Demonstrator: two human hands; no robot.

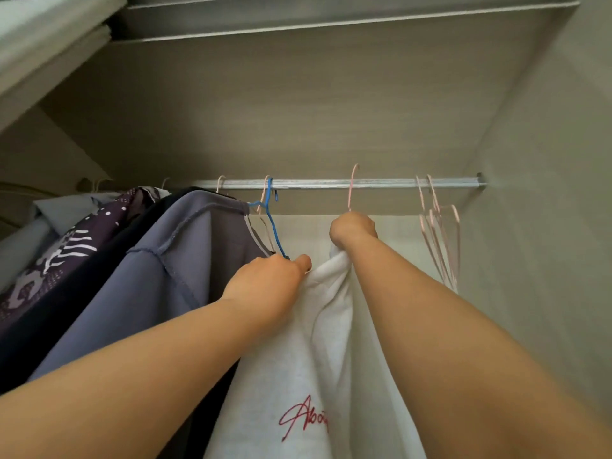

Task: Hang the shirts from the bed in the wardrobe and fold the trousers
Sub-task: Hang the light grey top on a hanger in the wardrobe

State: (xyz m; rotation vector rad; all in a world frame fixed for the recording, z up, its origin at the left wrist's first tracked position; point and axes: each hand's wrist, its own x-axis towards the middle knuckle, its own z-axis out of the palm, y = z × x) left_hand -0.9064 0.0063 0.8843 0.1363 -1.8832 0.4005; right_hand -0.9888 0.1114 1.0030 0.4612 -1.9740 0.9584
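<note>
Up inside the beige wood-grain wardrobe [298,104], a ribbed silver metal rail [381,183] runs across at mid height. The white cotton shirt with red script lettering [298,376] hangs at about six o'clock from the middle of that rail, its collar bunched up at the top.

The right hand [352,228] is a closed fist round the neck of a pale pink wire hanger [351,187]. The hook rises from the fist at twelve o'clock and crosses the rail; I cannot tell whether it bears weight there. The shirt's gathered collar sits just under the fist, at six o'clock from it, touching the wrist.

The left hand [268,283], at eight o'clock from the right one, has its fingers curled into the shirt's shoulder edge, thumb pressed to the cloth; the fingertips are hidden. The cloth lies at three o'clock from that hand.

A blue wire hanger [273,220] hangs from the rail, its lower end touching the left knuckles. At nine o'clock hangs a grey-violet sweatshirt [172,260], beyond it a dark purple patterned garment [66,246]. Empty pink hangers [440,240] cluster at three o'clock.
</note>
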